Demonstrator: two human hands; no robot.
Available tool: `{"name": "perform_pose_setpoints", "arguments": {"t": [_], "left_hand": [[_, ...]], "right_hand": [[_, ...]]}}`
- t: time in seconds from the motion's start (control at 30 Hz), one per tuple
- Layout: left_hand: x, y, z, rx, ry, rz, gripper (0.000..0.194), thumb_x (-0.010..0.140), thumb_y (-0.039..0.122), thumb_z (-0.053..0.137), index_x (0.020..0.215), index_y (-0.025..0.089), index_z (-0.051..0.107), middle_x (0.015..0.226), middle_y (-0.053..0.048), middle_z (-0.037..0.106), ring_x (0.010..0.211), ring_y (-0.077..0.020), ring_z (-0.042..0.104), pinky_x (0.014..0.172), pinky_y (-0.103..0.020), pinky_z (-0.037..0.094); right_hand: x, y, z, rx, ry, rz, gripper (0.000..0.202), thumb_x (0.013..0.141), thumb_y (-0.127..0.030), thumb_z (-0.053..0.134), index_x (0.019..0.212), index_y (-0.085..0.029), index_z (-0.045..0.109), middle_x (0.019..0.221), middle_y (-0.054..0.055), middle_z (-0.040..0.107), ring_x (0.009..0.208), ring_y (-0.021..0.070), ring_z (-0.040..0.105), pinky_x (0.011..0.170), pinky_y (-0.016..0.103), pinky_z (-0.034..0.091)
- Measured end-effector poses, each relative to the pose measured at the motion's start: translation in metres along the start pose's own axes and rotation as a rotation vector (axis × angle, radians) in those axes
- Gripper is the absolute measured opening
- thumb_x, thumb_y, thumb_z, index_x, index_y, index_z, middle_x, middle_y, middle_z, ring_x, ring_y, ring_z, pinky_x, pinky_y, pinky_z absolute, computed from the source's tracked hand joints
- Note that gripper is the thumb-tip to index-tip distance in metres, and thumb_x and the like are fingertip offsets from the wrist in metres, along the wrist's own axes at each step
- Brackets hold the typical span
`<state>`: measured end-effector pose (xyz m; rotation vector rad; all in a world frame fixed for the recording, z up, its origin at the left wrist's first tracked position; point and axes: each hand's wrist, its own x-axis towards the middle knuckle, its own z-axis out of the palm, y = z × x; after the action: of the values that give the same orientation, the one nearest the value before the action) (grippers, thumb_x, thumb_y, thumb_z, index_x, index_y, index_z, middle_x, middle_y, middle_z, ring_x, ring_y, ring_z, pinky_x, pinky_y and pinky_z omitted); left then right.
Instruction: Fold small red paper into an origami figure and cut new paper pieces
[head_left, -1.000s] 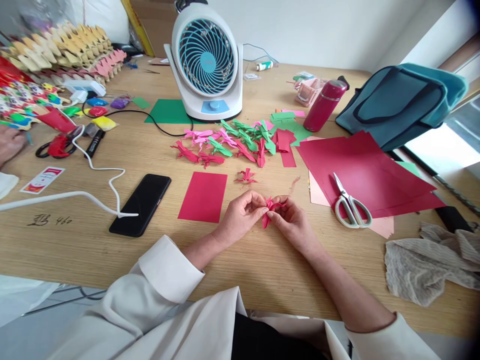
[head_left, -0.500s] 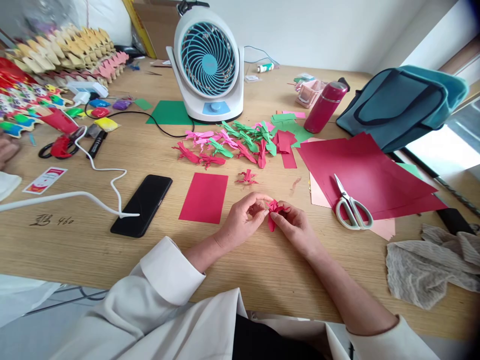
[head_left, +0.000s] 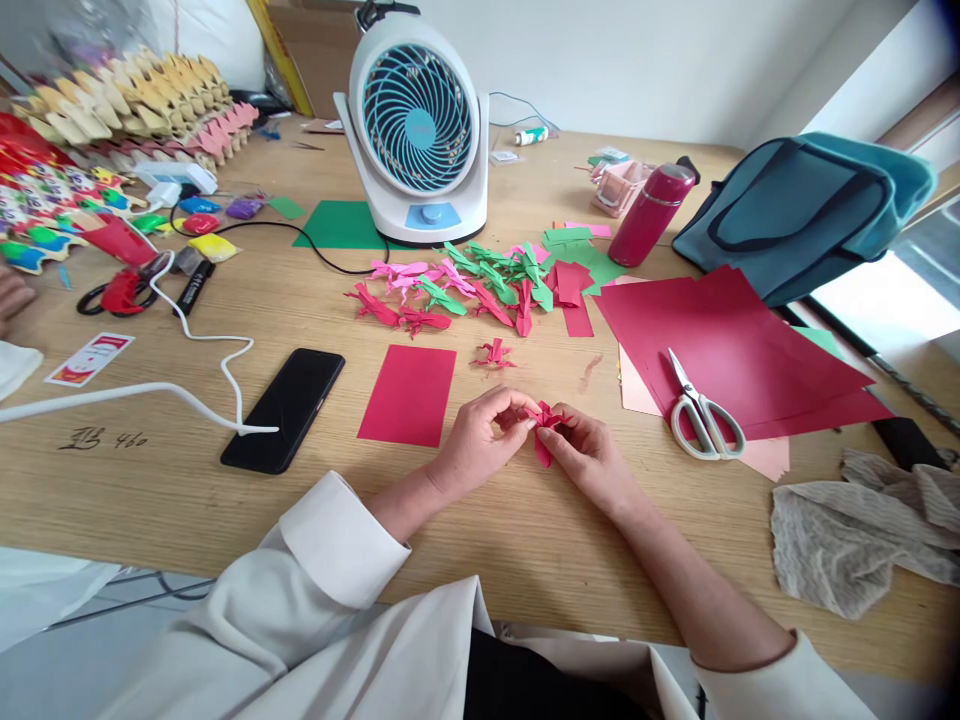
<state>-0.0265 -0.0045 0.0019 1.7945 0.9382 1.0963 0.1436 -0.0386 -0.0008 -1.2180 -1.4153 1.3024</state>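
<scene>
Between my two hands is a small folded red paper piece (head_left: 544,457), one flap of it hanging down. My left hand (head_left: 487,432) pinches its left side between thumb and fingertips. On its right side, the thumb and fingers of my right hand (head_left: 589,455) close on it. The inner folds are partly covered by my fingers. Just beyond lies a folded red paper figure (head_left: 494,354). A flat red paper rectangle (head_left: 409,396) rests left of my left hand. Farther back is a pile of folded green, pink and red figures (head_left: 457,285).
A black phone (head_left: 283,411) and white cable lie left. Scissors (head_left: 703,420) rest on large red sheets (head_left: 735,350) at right. A fan (head_left: 420,130), red bottle (head_left: 652,214) and teal bag (head_left: 795,215) stand behind. Another person's hand (head_left: 12,295) shows at the left edge.
The red piece's lower flap has shifted very slightly down and left between my fingers. The other person's hand at the left edge has moved a little.
</scene>
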Motion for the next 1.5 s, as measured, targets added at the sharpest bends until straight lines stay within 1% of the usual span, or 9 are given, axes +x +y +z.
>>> {"name": "perform_pose_setpoints", "arguments": {"t": [0.23, 0.5, 0.67, 0.8, 1.03, 1.17, 1.3, 1.43, 1.5], "left_hand": [[0.000, 0.001, -0.001, 0.036, -0.010, 0.023, 0.012, 0.082, 0.008, 0.057, 0.087, 0.018, 0.061, 0.084, -0.002, 0.068, 0.078, -0.0135, 0.065, 0.071, -0.024, 0.051], [-0.003, 0.001, -0.001, 0.113, -0.002, 0.080, 0.016, 0.081, 0.004, 0.053, 0.086, 0.019, 0.058, 0.084, 0.000, 0.065, 0.074, -0.0116, 0.061, 0.069, -0.023, 0.048], [-0.002, 0.000, -0.002, 0.255, 0.004, 0.164, 0.018, 0.080, 0.002, 0.052, 0.084, 0.020, 0.056, 0.082, 0.000, 0.061, 0.077, -0.0127, 0.059, 0.072, -0.024, 0.047], [-0.002, -0.001, -0.003, 0.323, -0.015, 0.169, 0.017, 0.080, 0.004, 0.052, 0.083, 0.021, 0.056, 0.080, 0.000, 0.058, 0.078, -0.0144, 0.058, 0.071, -0.025, 0.046], [-0.002, -0.006, -0.004, 0.280, -0.082, 0.239, 0.020, 0.082, 0.002, 0.051, 0.085, 0.020, 0.058, 0.082, -0.002, 0.060, 0.081, -0.0152, 0.058, 0.074, -0.026, 0.045], [-0.002, -0.006, -0.002, 0.221, -0.040, 0.202, 0.018, 0.084, 0.004, 0.053, 0.086, 0.019, 0.060, 0.083, -0.002, 0.061, 0.080, -0.0145, 0.059, 0.074, -0.026, 0.047], [-0.001, -0.002, -0.001, 0.124, -0.016, 0.112, 0.009, 0.086, 0.011, 0.058, 0.088, 0.019, 0.060, 0.084, -0.001, 0.064, 0.077, -0.0131, 0.061, 0.072, -0.024, 0.049], [0.001, 0.000, -0.001, -0.041, -0.048, -0.004, 0.012, 0.088, 0.022, 0.062, 0.099, 0.019, 0.060, 0.093, -0.004, 0.065, 0.082, -0.0137, 0.063, 0.075, -0.024, 0.050], [0.003, -0.002, -0.002, -0.125, -0.081, -0.054, 0.012, 0.089, 0.025, 0.062, 0.098, 0.018, 0.061, 0.095, -0.005, 0.065, 0.086, -0.0146, 0.063, 0.077, -0.025, 0.050]], "right_hand": [[-0.001, -0.003, 0.002, -0.024, 0.004, 0.009, 0.029, 0.090, -0.047, 0.062, 0.080, -0.020, 0.058, 0.063, -0.002, 0.055, 0.059, 0.0137, 0.046, 0.057, 0.028, 0.034], [-0.003, 0.004, 0.004, -0.126, 0.053, -0.036, 0.024, 0.091, -0.042, 0.061, 0.081, -0.021, 0.058, 0.066, -0.002, 0.050, 0.060, 0.0140, 0.044, 0.055, 0.028, 0.034], [-0.002, 0.002, 0.003, -0.199, 0.094, -0.119, 0.018, 0.092, -0.035, 0.060, 0.081, -0.021, 0.058, 0.072, -0.001, 0.050, 0.063, 0.0141, 0.043, 0.058, 0.028, 0.034], [-0.002, -0.002, 0.003, -0.280, 0.128, -0.190, 0.016, 0.092, -0.032, 0.059, 0.080, -0.021, 0.059, 0.078, 0.002, 0.052, 0.068, 0.0153, 0.046, 0.061, 0.030, 0.036], [-0.003, -0.001, 0.005, -0.222, 0.128, -0.106, 0.013, 0.092, -0.032, 0.059, 0.086, -0.021, 0.060, 0.071, -0.001, 0.050, 0.062, 0.0137, 0.043, 0.058, 0.028, 0.034], [-0.001, 0.003, 0.003, -0.155, 0.118, -0.073, 0.017, 0.091, -0.037, 0.061, 0.085, -0.021, 0.059, 0.071, -0.001, 0.052, 0.062, 0.0140, 0.043, 0.058, 0.028, 0.035], [0.001, 0.008, -0.001, 0.017, 0.110, -0.066, 0.022, 0.088, -0.044, 0.065, 0.085, -0.022, 0.061, 0.075, 0.000, 0.055, 0.067, 0.0152, 0.047, 0.064, 0.029, 0.040], [0.003, 0.005, -0.003, 0.175, 0.114, -0.046, 0.024, 0.082, -0.047, 0.072, 0.084, -0.024, 0.066, 0.080, 0.001, 0.057, 0.074, 0.0166, 0.051, 0.070, 0.030, 0.044], [0.003, 0.001, -0.002, 0.211, 0.109, -0.028, 0.023, 0.080, -0.046, 0.074, 0.082, -0.024, 0.068, 0.080, 0.000, 0.057, 0.074, 0.0159, 0.051, 0.070, 0.029, 0.044]]}}
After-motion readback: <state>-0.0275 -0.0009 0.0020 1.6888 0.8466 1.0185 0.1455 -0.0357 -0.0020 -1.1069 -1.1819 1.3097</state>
